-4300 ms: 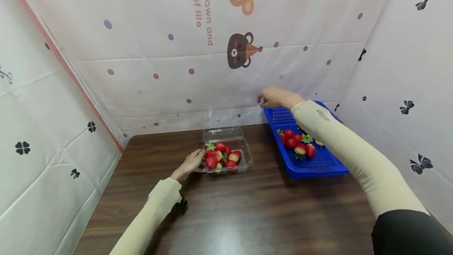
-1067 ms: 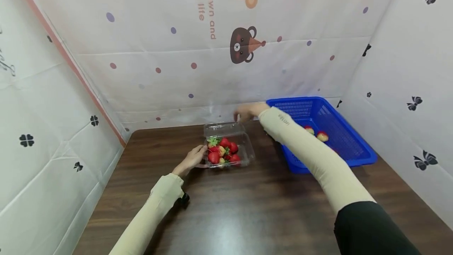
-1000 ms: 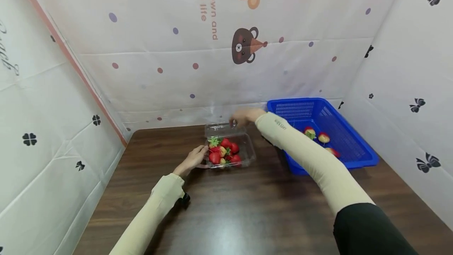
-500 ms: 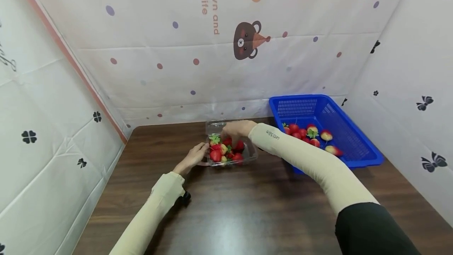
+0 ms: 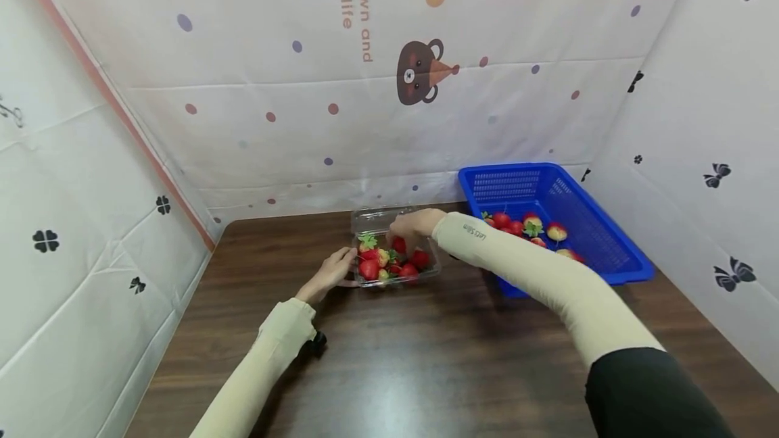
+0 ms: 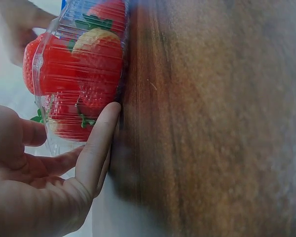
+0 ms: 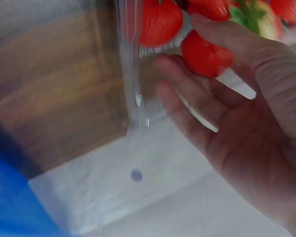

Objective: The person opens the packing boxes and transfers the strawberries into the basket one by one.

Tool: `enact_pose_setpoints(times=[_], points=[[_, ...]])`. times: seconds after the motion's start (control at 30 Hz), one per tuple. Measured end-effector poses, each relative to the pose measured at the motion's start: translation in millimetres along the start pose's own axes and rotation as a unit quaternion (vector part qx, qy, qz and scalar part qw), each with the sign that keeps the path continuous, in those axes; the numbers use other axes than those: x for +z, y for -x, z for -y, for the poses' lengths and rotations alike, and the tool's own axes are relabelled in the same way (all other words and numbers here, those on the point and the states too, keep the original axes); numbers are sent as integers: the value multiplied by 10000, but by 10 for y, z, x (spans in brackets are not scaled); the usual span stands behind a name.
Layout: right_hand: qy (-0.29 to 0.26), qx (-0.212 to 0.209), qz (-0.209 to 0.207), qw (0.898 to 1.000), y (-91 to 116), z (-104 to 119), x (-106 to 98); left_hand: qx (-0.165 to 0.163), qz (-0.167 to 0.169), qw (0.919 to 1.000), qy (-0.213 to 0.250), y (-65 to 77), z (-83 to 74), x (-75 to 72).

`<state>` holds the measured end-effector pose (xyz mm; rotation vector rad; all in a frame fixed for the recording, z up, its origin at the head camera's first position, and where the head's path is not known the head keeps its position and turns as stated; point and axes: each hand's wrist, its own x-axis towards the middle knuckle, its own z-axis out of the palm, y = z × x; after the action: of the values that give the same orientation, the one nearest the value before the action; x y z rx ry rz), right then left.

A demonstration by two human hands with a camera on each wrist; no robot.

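Observation:
A clear plastic clamshell box (image 5: 433, 268) holds several red strawberries (image 5: 368, 269), its lid (image 5: 367, 222) folded back toward the wall. My left hand (image 5: 331, 271) braces the box's left end, with fairly straight fingers against the clear wall in the left wrist view. My right hand (image 5: 412, 224) reaches into the box from above. In the right wrist view its thumb and curved fingers are around one strawberry (image 7: 205, 55). Another strawberry (image 7: 160, 23) lies by the box's right wall. The head view hides part of the right fingertips among the fruit.
To the right stands a blue perforated basket (image 5: 608, 238) with several more strawberries (image 5: 556, 231), some behind the right sleeve (image 5: 517, 255). Both sit on the dark wooden table (image 5: 389, 350). Printed cloth walls (image 5: 292, 154) enclose the back and sides.
My right hand has come left from above the basket and down into the box. Over the last half second, two strawberries beside it have shifted slightly right. My left hand has stayed put.

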<state>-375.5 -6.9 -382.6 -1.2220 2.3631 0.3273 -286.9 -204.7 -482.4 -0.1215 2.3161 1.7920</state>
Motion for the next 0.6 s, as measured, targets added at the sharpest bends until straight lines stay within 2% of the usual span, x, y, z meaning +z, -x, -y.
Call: enact_pose_setpoints(times=[0.07, 0.2, 0.3, 0.4, 0.47, 0.57, 0.6], points=[[-319, -186, -353, 9987, 156, -120, -71, -6, 33, 10000, 10, 3, -4, 11], [-473, -357, -1351, 9891, 581, -470, -284, -6, 75, 10000, 53, 12, -7, -39], [-317, 72, -1796, 9832, 942, -814, -469, -23, 35, 10000, 18, 29, -5, -109], [-744, 910, -1764, 9773, 1327, -1192, -575, -67, -24, 10000, -66, 40, -1, -138], [-1104, 1502, -1650, 9685, 1572, -1415, -571, -60, -15, 9999, -143, 37, 0, -134], [-1654, 2246, -1409, 9499, 1853, -1645, -423, -71, 21, 9998, -168, 26, -5, -93], [-1751, 2384, -1258, 9469, 1913, -1690, -341, -80, 36, 9998, -166, 21, -9, -75]])
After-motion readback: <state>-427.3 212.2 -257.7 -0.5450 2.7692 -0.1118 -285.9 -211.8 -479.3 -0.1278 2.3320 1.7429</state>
